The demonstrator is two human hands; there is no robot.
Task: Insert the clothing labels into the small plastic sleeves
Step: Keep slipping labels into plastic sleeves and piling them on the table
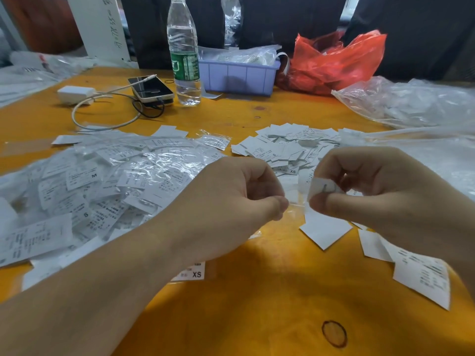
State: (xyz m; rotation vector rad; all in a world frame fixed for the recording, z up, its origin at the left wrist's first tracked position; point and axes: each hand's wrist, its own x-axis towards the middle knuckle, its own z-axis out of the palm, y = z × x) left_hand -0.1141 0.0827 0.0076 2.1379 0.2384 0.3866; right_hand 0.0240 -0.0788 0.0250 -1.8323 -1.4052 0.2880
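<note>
**Label pinched between both hands over the counter**

We see a white label (320,187) held above the orange counter (257,291), near its middle. The right hand (380,191) has its grip curled round the label, thumb pressing it against the bent fingers, with one folded corner showing beside the thumb. The left hand (239,194) is curled too, its thumb and fingers pinching at something thin and clear just beside the label; it looks like a sleeve (295,201), but we cannot tell its outline. The two hands are close together, knuckles facing each other.

Directly beyond the hands lies a pile of bare labels (288,145), some printed with size letters. To the left spreads a larger heap of sleeved labels (102,181), glossy and overlapping. A few loose labels lie on the counter below the right hand (325,231), and another marked XS peeks from under the left forearm (194,273).

Farther back stand a water bottle (183,52) with a green wrapper, a phone (150,89) with a white cable (102,124) running to a charger (75,93), and a lilac tray (239,75) holding plastic packets. A red bag (334,62) sits to the right of the tray, and a clear bag (411,101) of white pieces lies at the right edge.
</note>
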